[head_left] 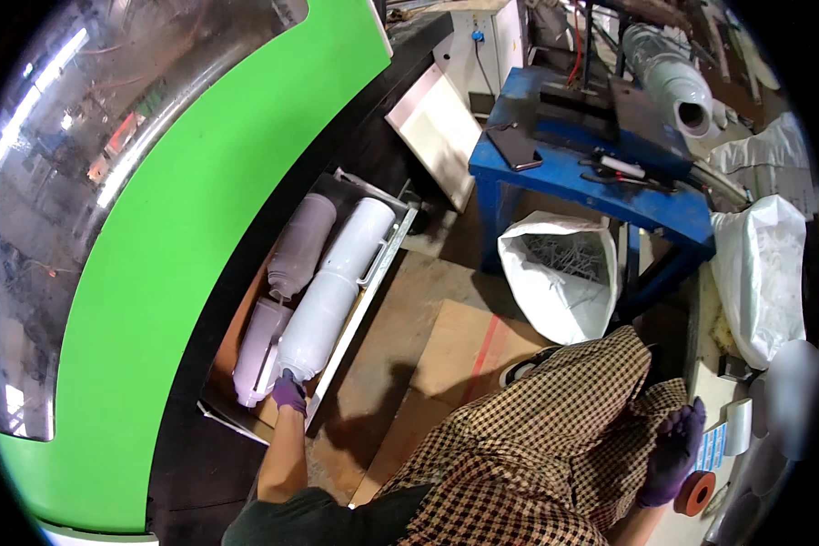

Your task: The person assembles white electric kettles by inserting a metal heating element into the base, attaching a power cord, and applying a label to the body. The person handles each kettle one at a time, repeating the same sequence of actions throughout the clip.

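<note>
Tray, centre-left: 4 white bottles. Left hand fingers closed on bottle neck. Right hand, lower right: open, empty. White sack, centre: pale scraps.

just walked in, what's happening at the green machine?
A person in purple gloves is seated beside a large green machine housing. Their left hand grips the neck end of a long white plastic bottle lying in a metal chute at the machine's base; more white bottles lie beside and beyond it. Their right hand hangs open over their checked skirt, holding nothing, near an orange tape roll. A white sack of plastic scraps stands by a blue metal workbench.
</note>
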`<act>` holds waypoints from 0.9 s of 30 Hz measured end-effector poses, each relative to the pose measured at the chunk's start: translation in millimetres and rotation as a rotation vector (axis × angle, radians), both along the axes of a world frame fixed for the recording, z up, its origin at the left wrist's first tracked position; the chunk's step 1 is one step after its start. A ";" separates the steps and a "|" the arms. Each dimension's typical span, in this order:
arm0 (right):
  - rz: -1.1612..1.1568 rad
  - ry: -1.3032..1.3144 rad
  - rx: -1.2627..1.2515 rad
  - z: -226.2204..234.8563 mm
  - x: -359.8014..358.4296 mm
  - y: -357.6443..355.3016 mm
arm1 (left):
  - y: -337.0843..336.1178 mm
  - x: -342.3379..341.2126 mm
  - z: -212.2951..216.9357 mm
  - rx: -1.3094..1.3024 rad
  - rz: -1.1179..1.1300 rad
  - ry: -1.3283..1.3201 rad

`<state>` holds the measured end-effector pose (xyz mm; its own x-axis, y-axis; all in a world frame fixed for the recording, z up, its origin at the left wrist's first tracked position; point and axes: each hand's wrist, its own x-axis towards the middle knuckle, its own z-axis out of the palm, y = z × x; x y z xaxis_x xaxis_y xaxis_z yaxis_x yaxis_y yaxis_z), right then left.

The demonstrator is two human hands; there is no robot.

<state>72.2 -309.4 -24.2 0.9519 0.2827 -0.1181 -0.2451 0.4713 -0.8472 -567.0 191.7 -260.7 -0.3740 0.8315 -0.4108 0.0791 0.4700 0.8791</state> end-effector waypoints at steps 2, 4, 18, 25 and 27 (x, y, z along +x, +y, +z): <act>0.048 -0.057 -0.036 6.3 -6.1 2.2 | -15.6 101.5 46.9 0.207 0.027 0.224; 0.094 -0.230 -0.201 25.0 -22.1 35.9 | -36.4 124.3 103.7 0.643 -0.225 0.838; 0.706 -0.544 -0.496 55.8 -30.5 136.0 | -221.8 467.0 290.0 1.422 -1.606 0.564; 0.602 -1.077 -0.698 44.0 -16.9 116.0 | -186.4 498.9 301.9 1.443 -1.642 0.402; 0.532 -1.320 -0.823 47.6 -20.2 122.5 | -171.4 507.0 268.4 1.321 -1.849 0.237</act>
